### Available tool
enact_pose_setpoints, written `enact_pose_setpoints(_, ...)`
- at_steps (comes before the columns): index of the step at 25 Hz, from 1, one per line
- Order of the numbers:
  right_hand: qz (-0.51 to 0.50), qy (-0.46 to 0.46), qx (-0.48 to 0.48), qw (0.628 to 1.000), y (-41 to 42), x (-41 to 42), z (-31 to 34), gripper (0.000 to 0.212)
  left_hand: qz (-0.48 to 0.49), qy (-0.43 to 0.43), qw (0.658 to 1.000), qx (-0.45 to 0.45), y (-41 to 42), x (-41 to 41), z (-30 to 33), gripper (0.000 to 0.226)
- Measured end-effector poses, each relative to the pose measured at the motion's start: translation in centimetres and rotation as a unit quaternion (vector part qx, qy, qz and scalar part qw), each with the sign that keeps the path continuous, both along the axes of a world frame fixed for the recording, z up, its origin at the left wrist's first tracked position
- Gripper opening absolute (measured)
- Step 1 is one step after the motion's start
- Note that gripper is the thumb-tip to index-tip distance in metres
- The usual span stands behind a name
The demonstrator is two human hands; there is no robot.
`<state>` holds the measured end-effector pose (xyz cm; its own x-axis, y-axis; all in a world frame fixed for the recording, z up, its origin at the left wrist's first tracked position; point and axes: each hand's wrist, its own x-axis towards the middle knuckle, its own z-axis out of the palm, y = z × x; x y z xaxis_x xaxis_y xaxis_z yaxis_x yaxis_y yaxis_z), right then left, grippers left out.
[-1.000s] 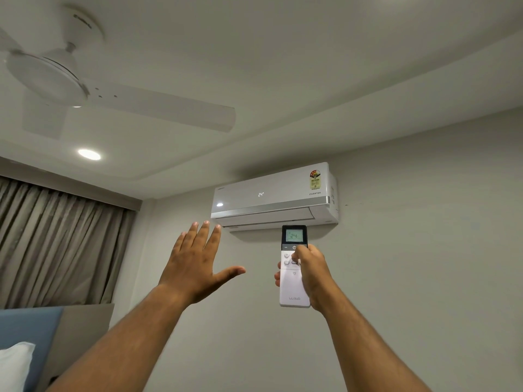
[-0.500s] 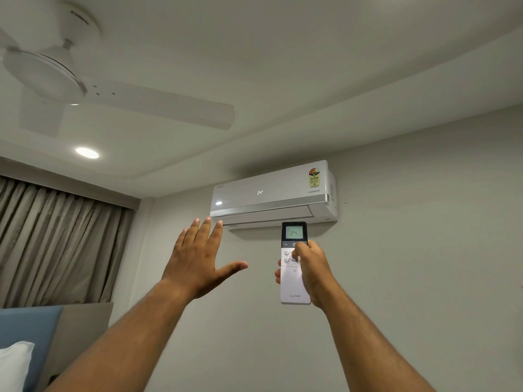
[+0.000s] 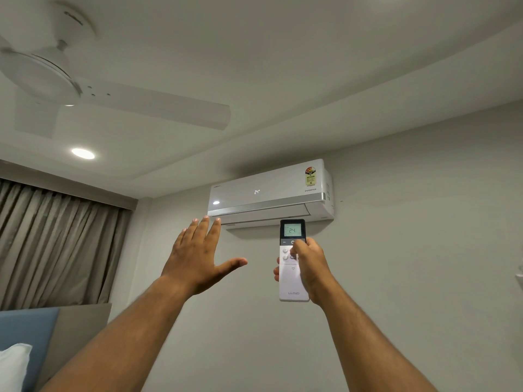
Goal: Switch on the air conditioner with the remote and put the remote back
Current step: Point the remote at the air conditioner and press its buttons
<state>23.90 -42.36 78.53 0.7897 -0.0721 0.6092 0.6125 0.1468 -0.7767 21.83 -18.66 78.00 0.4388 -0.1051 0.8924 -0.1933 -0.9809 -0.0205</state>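
The AC (image 3: 270, 193) on the far wall shows 24, so switching on looks done. The right hand (image 3: 310, 267) grips the remote (image 3: 291, 281), raised toward it; the left hand (image 3: 198, 258) is open, empty. Returning the remote remains.

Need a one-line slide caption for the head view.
Right hand aims white remote at wall air conditioner showing 24; left hand raised open.

The air conditioner (image 3: 270, 192) on the far wall shows "24°" in lit digits on its front panel and the word "INVERTER" near its right end, under a coloured sticker (image 3: 310, 176) too small to read. The remote (image 3: 292, 260) shows "24" on its screen and "LLOYD" near its bottom edge.
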Motion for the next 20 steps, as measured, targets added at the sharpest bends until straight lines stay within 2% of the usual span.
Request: enact_pose_setpoints(20,-0.012,0.008,-0.015,1.0,0.36,-0.61,-0.31,0.015,0.014,0.0,1.0,0.01,0.27,0.07,-0.1,0.12)
